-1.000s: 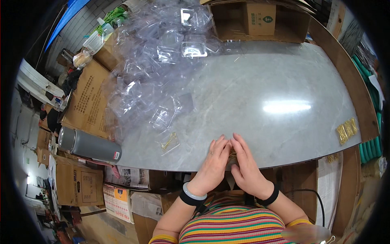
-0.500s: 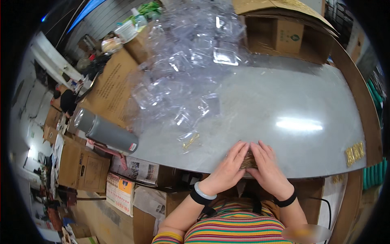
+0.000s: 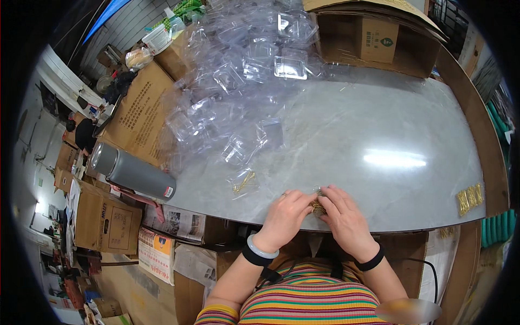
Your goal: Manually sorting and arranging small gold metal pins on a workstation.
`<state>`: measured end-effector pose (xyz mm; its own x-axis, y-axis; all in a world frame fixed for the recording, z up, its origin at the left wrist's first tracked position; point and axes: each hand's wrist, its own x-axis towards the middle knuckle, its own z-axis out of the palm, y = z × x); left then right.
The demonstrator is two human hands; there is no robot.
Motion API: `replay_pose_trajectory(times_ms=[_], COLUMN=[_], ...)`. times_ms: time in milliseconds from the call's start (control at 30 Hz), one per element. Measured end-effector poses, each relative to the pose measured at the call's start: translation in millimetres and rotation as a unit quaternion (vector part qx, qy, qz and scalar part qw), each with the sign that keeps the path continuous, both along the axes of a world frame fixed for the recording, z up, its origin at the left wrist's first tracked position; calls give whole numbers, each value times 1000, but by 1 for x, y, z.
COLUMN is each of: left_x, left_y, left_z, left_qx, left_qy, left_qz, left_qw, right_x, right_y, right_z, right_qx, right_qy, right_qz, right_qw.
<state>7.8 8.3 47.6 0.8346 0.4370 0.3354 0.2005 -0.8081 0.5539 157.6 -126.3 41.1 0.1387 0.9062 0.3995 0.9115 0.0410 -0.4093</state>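
Both hands meet at near table edge [image 3: 379, 216], left hand [image 3: 284, 214] & right hand [image 3: 344, 214] pinched together on small gold clip bundle [image 3: 317, 206] btwn fingertips, equally near; loose gold clips [image 3: 245, 183] lie left

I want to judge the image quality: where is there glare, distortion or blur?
Head view: a white glare patch lies on the grey marbled tabletop; the brown table edge bends from fisheye distortion; the pile of clear plastic clamshell boxes glints; the lower right is smeared.
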Motion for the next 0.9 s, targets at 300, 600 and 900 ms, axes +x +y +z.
replay_pose_trajectory(times_ms=[300,600,900], left_x=[-5,21,13], left_y=[10,-11,-12], left_z=[-11,-26,-37], left_qx=[34,41,13], left_qy=[74,7,-37], left_qz=[-73,-76,-66], left_qw=[994,996,997], right_x=[-3,-22,-9], right_y=[0,-24,-5], right_z=[-5,-1,11], right_qx=[-3,-2,-53], right_qy=[78,39,59], right_qz=[24,-52,7], right_qw=[997,998,997])
